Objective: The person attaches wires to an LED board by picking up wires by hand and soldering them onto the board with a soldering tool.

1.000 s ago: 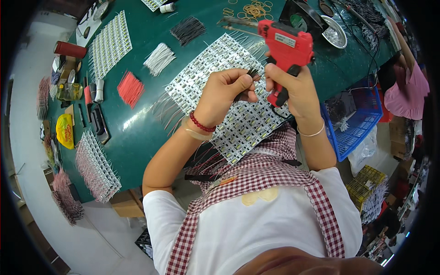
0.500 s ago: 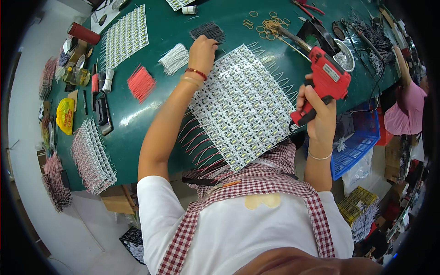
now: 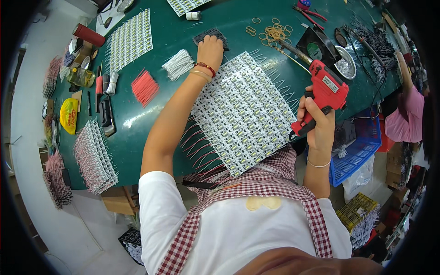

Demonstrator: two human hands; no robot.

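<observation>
A white sheet of small LED boards (image 3: 243, 112) lies tilted at the near table edge. White wire loops stick out along its right side, red and dark wires along its left. Just beyond its far left, my left hand (image 3: 211, 51) reaches into a pile of cut black wires (image 3: 221, 37), fingers bent down and closed on them; the fingertips are hidden. Wrapped round the handle of a red soldering gun (image 3: 326, 85), my right hand (image 3: 318, 120) holds it over the sheet's right side, its metal nose pointing away to the upper left.
Piles of white wires (image 3: 178, 64) and red wires (image 3: 145, 88) lie left of the sheet. Rubber bands (image 3: 277, 33), a black stand (image 3: 318, 43) and a metal dish (image 3: 346, 63) sit at the far right. More boards (image 3: 133, 39) lie far left; a blue basket (image 3: 355, 158) stands beside the table.
The view has shifted slightly, so the table things sit a little lower. My left hand's fingers reach further over the black wires. My right hand keeps its hold on the soldering gun.
</observation>
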